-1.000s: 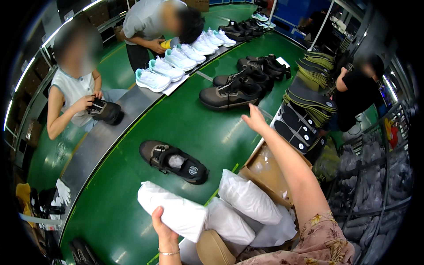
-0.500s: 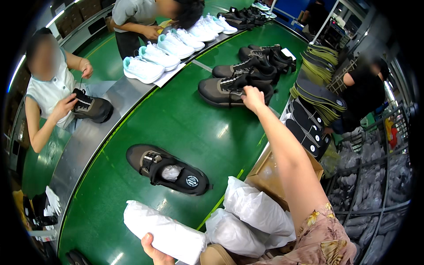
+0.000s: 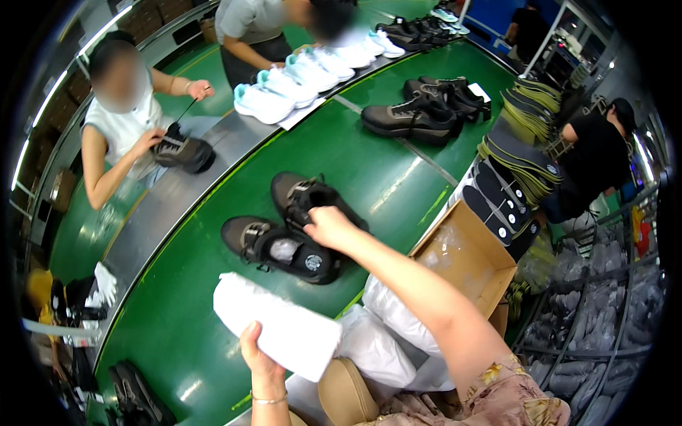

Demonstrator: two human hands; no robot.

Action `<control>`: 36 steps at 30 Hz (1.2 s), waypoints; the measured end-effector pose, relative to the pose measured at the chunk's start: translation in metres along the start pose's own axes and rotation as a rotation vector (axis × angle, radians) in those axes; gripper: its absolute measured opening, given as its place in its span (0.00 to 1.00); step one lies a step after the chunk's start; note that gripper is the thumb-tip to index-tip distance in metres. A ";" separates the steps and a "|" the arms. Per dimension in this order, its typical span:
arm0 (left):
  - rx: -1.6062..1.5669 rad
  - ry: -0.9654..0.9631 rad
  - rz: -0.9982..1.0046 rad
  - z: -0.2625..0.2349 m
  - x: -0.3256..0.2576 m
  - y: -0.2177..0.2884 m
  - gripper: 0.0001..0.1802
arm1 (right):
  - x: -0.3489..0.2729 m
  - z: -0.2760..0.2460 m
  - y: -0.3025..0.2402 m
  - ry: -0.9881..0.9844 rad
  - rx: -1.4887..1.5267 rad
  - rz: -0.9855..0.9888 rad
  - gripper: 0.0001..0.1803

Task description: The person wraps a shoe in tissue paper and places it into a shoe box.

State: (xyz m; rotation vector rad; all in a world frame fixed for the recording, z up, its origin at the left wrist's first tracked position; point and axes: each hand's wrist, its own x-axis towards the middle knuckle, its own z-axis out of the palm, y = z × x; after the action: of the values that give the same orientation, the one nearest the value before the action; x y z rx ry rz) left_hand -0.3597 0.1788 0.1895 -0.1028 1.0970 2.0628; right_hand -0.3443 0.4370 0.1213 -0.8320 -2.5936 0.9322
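Two shoes [image 3: 298,231] lie on the table [image 3: 383,170], cardboard box [image 3: 465,259] to their right

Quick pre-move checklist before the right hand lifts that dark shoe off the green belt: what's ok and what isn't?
1. Right hand on the far dark shoe: ok, fingers at its opening.
2. Grip fully closed on that shoe: cannot tell, the hand hides the contact.
3. Left hand holds the white paper stuffing: ok.
4. Near dark shoe lies beside it, paper already inside: ok.
5. Green belt around the pair free of other shoes: ok.
6. Open cardboard box within reach at the right: ok.
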 end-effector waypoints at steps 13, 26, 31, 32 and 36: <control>-0.064 -0.109 -0.131 0.046 0.007 -0.048 0.30 | -0.222 -0.064 -0.092 0.110 0.891 0.178 0.48; -0.023 -0.241 -0.236 0.075 0.016 -0.078 0.28 | -0.223 -0.072 -0.075 0.426 1.173 0.357 0.42; 0.099 -0.375 -0.227 0.077 0.024 -0.073 0.37 | -0.216 -0.084 -0.057 0.475 1.152 0.347 0.40; 0.171 -0.327 -0.206 0.073 0.029 -0.069 0.38 | -0.214 -0.093 -0.054 0.514 1.155 0.344 0.40; 0.399 -0.139 -0.025 0.049 0.042 -0.047 0.31 | -0.223 -0.123 -0.033 0.733 0.729 0.293 0.40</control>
State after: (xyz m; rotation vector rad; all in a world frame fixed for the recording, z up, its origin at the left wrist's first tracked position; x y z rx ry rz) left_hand -0.3439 0.2549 0.1718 0.2205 1.3862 1.7623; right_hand -0.1278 0.3447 0.2252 -1.0671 -1.3913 1.2305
